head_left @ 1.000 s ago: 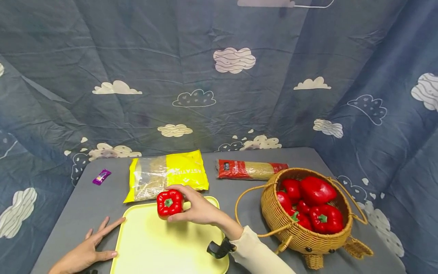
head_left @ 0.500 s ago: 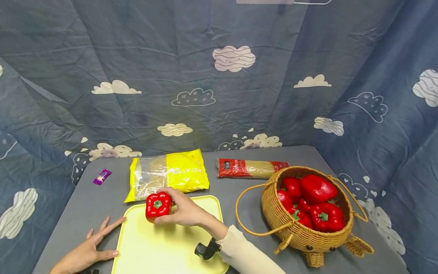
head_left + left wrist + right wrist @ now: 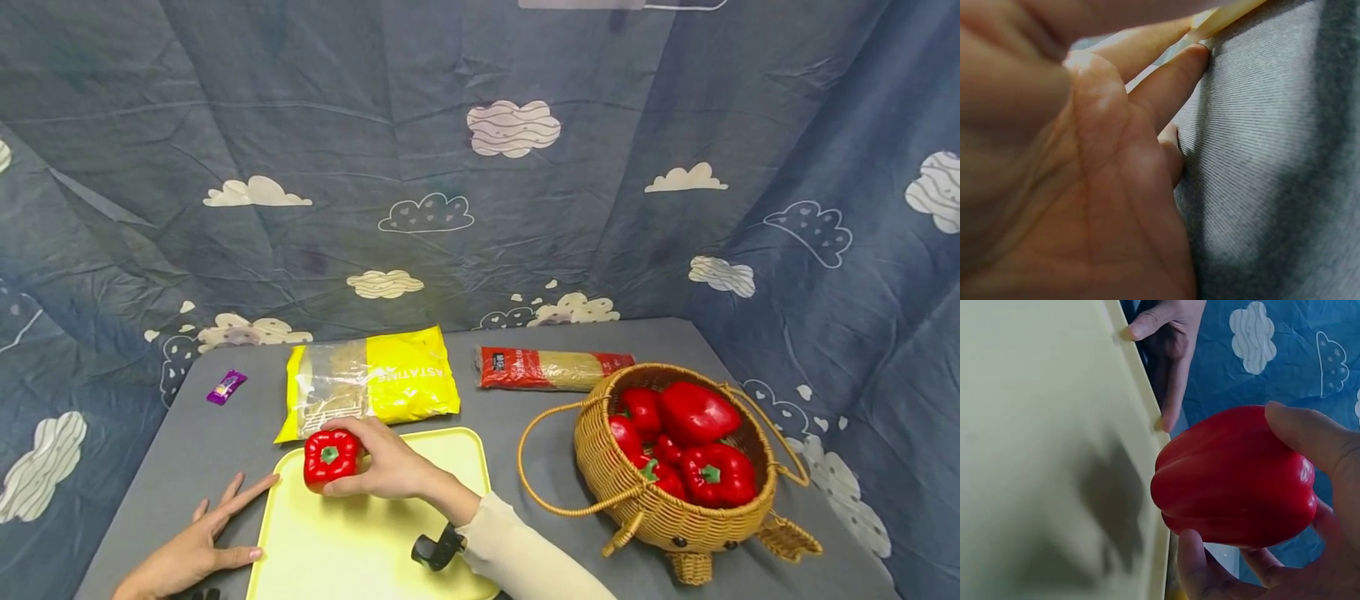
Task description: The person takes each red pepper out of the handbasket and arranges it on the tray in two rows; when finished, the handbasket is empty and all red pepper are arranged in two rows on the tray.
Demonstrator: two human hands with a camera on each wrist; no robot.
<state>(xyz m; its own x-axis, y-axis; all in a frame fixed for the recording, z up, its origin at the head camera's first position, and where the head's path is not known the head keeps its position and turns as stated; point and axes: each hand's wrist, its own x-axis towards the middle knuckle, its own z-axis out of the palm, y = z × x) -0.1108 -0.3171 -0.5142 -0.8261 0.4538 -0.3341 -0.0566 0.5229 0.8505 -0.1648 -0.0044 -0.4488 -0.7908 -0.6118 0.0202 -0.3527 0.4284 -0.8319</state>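
Observation:
A red bell pepper (image 3: pixel 330 460) with a green stem is gripped by my right hand (image 3: pixel 390 462), thumb on one side and fingers on the other. In the right wrist view the pepper (image 3: pixel 1235 478) hangs a little above the yellow tray (image 3: pixel 1041 425), its shadow falling on the tray. My left hand (image 3: pixel 187 546) rests at the tray's left edge, fingers spread, with index fingertip and thumb touching the rim. The left wrist view shows the palm (image 3: pixel 1129 187) and fingers over the grey cloth.
A wicker basket (image 3: pixel 622 492) with several red peppers stands at the right, its handle loop reaching toward the tray. Behind the tray lies a yellow pasta bag (image 3: pixel 408 375). A red noodle packet (image 3: pixel 555 369) and a small purple wrapped sweet (image 3: pixel 227 387) lie toward the back.
My right hand has carried the pepper leftward and slightly down over the tray, toward its upper left corner. The left hand has stayed at the tray's edge.

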